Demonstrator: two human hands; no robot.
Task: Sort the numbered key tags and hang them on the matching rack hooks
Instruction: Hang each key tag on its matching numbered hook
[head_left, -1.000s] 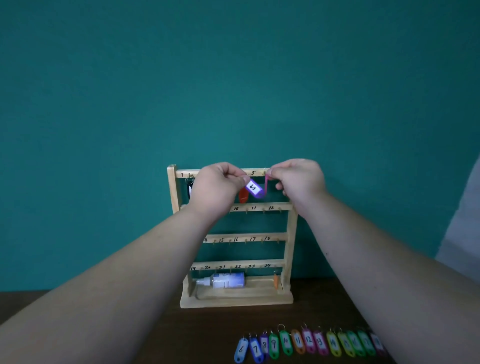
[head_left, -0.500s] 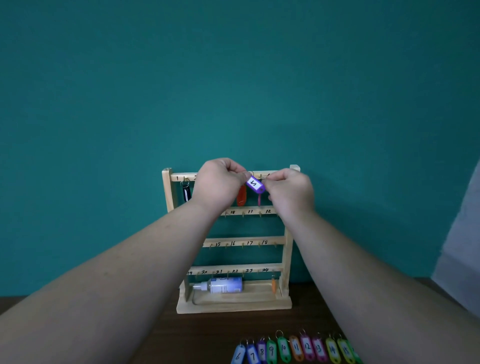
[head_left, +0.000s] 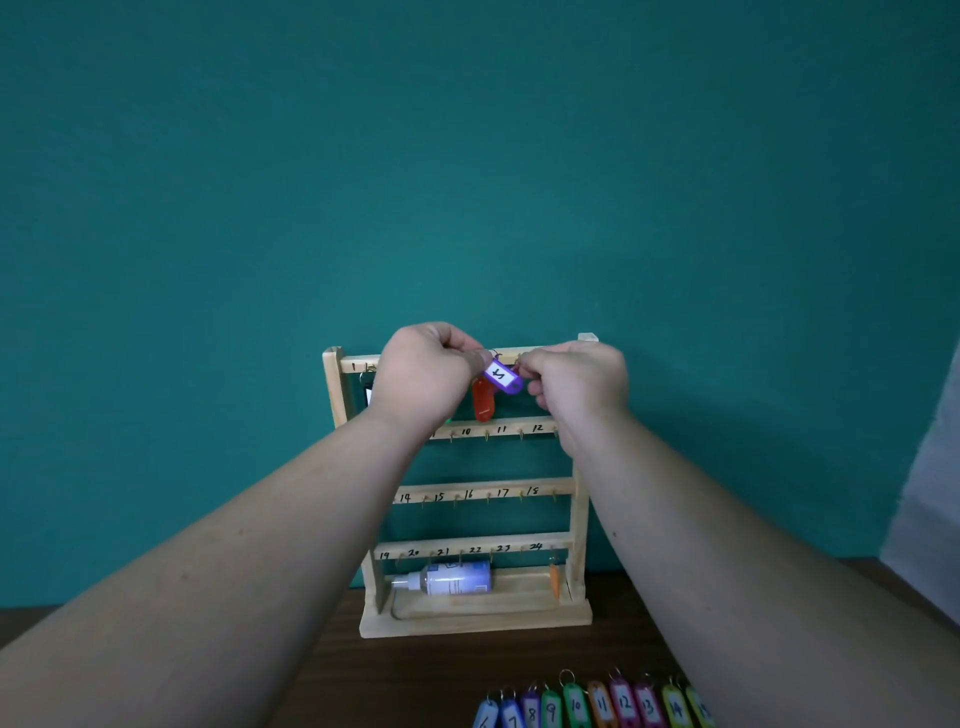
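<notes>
A wooden rack (head_left: 581, 499) with numbered hook rows stands against the teal wall. Both my hands are up at its top row. My left hand (head_left: 423, 374) pinches the ring end of a purple tag (head_left: 503, 375) marked 5, which lies tilted. My right hand (head_left: 576, 382) pinches its other end. An orange tag (head_left: 483, 400) hangs from the top row just below and behind the purple one. A dark tag (head_left: 367, 387) hangs near hook 1, partly hidden by my left hand. Several coloured numbered tags (head_left: 597, 704) lie in a row on the table's near edge.
A white glue bottle (head_left: 449, 579) lies on the rack's base shelf, and a small orange item (head_left: 555, 579) hangs under hook 24. The dark wooden table (head_left: 415, 675) carries the rack. A pale grey surface (head_left: 930, 493) shows at the right edge.
My right hand has moved left from the pink tag onto the purple tag's free end. The purple tag has risen a little toward the top rail. The view has tilted upward slightly.
</notes>
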